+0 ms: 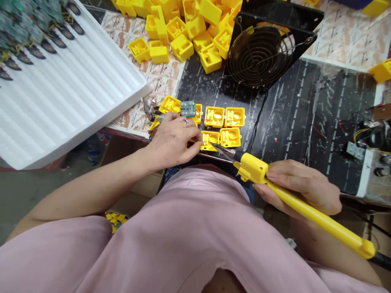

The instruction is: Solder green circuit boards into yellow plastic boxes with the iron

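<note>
My right hand (305,183) is wrapped around a yellow soldering iron (252,167), its metal tip pointing left into an open yellow plastic case (214,136) at the table's front edge. At that case's left side is my left hand (175,136), thumb and fingertips pinched together; what they hold is hidden. Beside it sits a second open case (230,137), and behind are two more, a left one (214,116) and a right one (235,117). A green circuit board (187,108) rests on another case just beyond my left fingers.
A white foam tray (100,89) with boards and round speakers covers the left. Yellow housings (181,47) are heaped at the back, beside a black fan (262,55) whose cable crosses the dark mat (293,122). Wired parts (356,150) lie at the right.
</note>
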Motion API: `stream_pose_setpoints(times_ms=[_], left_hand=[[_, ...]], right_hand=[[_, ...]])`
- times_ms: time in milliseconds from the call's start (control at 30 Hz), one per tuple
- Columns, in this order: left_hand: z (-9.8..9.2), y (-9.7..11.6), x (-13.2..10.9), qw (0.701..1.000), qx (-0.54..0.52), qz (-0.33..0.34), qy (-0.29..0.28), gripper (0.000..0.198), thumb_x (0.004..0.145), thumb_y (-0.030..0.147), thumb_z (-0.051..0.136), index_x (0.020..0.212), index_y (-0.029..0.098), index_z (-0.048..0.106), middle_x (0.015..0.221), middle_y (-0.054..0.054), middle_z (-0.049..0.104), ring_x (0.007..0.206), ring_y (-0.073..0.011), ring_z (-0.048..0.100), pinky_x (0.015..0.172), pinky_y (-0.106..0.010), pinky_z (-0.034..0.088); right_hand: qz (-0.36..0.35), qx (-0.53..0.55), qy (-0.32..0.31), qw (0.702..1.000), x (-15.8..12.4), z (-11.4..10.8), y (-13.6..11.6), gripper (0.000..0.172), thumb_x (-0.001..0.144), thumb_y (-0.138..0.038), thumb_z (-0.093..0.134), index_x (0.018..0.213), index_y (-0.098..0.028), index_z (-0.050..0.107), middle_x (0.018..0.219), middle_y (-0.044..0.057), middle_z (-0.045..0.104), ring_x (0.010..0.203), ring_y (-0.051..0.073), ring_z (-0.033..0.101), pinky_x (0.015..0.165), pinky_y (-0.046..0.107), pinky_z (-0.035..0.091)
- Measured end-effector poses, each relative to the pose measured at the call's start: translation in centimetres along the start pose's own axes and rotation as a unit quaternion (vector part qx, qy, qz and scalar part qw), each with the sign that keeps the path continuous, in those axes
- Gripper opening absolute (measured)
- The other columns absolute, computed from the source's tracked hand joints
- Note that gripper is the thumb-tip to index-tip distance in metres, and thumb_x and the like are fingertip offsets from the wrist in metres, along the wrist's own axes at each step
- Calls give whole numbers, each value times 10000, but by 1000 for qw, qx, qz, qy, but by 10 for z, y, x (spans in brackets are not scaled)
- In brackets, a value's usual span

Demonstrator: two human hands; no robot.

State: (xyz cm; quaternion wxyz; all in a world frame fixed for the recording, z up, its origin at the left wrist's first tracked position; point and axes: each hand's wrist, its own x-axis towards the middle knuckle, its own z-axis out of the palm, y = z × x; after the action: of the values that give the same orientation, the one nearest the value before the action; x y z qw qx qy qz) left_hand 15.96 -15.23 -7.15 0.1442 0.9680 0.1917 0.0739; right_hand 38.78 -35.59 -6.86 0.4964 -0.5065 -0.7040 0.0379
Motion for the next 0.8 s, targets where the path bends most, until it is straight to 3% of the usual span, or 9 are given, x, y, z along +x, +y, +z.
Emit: stream_pose_setpoints(times_ms=[167, 400, 500, 700, 800], left_hand=[[-1, 2, 4, 1000, 19, 9, -2, 257, 934, 314, 509, 775, 208, 681, 728, -40, 685, 805, -247, 665, 904, -455, 436], [0, 6, 5, 998, 56, 27, 16, 303, 960, 284, 484, 745, 192, 677, 751, -59, 676, 811, -264, 663, 925, -508, 471], [-1, 7, 5, 997, 67, 32, 3, 301, 961, 273, 491, 751, 192, 691, 745, -61, 671, 829, -263, 664, 925, -506, 480], [-2, 7, 7, 998, 54, 28, -6, 259, 927, 274, 540, 758, 201, 722, 733, -51, 648, 853, -269, 662, 969, -537, 484], [-2, 7, 8, 998, 60, 34, -5, 269, 929, 277, 531, 738, 201, 704, 711, -45, 632, 832, -258, 662, 938, -513, 497]], right_hand=[[-26, -21, -68, 997, 11, -2, -1, 234, 833, -177, 889, 943, -215, 686, 800, 3, 772, 662, 137, 745, 583, 212, 633], [-87, -38, -113, 989, 31, -2, 0, 157, 902, -193, 836, 906, -213, 681, 795, 6, 770, 655, 134, 727, 609, 235, 637], [-99, -25, -109, 989, 31, -5, 2, 200, 857, -200, 882, 942, -189, 701, 823, 22, 773, 679, 146, 739, 633, 250, 650], [-71, -58, -170, 981, 37, -9, -9, 168, 901, -195, 837, 939, -225, 676, 850, 11, 788, 713, 153, 753, 682, 280, 669], [-69, -57, -157, 984, 37, -14, -11, 160, 917, -208, 822, 954, -248, 672, 850, 1, 794, 696, 146, 749, 648, 265, 658]])
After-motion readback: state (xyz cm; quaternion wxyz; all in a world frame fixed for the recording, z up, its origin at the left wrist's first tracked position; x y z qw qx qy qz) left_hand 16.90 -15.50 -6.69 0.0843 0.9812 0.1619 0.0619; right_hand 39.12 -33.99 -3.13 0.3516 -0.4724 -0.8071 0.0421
